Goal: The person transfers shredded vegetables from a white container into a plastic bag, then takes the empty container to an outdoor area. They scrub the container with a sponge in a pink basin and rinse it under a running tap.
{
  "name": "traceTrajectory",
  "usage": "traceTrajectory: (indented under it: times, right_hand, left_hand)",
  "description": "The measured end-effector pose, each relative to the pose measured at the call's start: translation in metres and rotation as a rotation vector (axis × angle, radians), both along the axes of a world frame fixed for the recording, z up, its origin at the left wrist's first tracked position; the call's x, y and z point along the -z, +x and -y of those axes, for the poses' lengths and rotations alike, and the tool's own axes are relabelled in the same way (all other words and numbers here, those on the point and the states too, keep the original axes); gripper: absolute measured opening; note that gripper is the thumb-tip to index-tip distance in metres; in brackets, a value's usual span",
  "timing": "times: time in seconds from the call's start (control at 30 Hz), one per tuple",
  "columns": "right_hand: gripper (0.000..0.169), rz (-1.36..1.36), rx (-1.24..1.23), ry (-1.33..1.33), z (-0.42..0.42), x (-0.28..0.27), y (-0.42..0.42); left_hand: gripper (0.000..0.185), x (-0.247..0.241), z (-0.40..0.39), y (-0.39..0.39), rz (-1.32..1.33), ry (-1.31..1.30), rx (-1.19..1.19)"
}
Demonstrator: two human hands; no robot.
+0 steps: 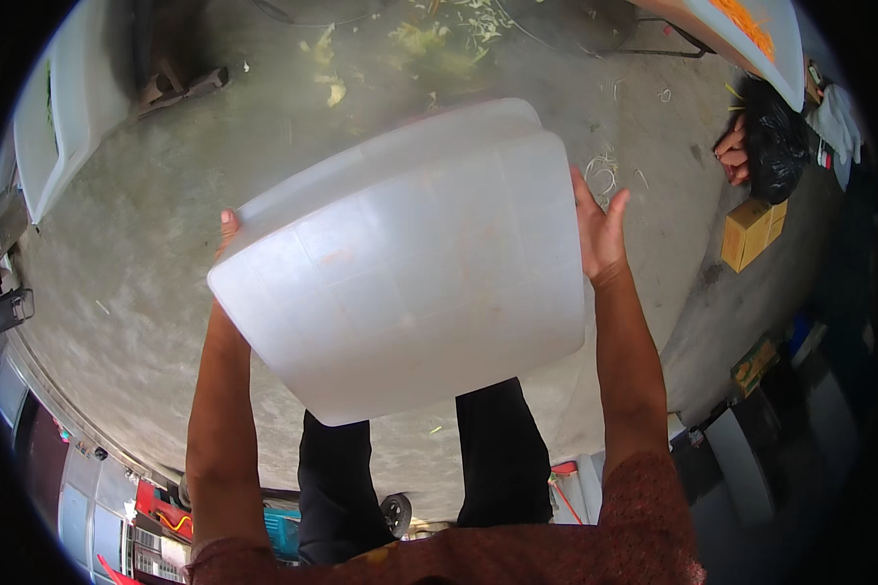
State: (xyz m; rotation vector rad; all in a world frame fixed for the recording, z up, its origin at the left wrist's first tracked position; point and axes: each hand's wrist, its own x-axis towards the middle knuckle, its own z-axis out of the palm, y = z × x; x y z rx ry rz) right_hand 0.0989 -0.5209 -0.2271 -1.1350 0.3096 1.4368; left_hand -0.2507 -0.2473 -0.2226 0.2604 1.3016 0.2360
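Note:
A large translucent white plastic bin (410, 270) is held out in front of my body, with a broad flat face turned towards me. My left hand (228, 228) grips its left end; only the thumb side shows and the other fingers are hidden behind it. Against the right end lies the palm of my right hand (601, 232), its thumb raised off the plastic and some fingers out of sight. The bin hangs above the concrete floor (154, 219), tilted, its left end lower in the picture. What is inside it cannot be seen.
At upper right stands a white tub holding shredded orange vegetable (748, 25). Below it are a black plastic bag (774, 139) and a cardboard box (753, 230). Another white tub (69, 139) is at upper left. Leafy scraps (417, 36) litter the floor ahead.

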Motion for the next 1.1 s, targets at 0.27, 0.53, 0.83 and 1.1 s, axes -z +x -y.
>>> traceTrajectory:
  times: [0.27, 0.53, 0.83, 1.1]
  right_hand:
    - [0.096, -0.035, -0.234, 0.188, -0.015, -0.001, -0.035]
    - [0.025, 0.313, -0.244, -0.541, 0.018, 0.035, -0.036]
    - [0.073, 0.69, -0.099, -0.745, -0.014, 0.127, 0.014]
    - [0.038, 0.606, 0.281, -0.481, -0.011, 0.105, -0.006]
  left_hand:
    - [0.065, 0.0, 0.006, -0.017, -0.004, 0.006, 0.01]
    - [0.065, -0.099, -0.017, -0.08, -0.267, 0.17, 0.074]
    - [0.068, -0.199, -0.063, -0.175, -1.313, 0.941, 0.499]
    - [0.026, -0.064, -0.041, -0.063, -1.013, 1.048, 0.398]
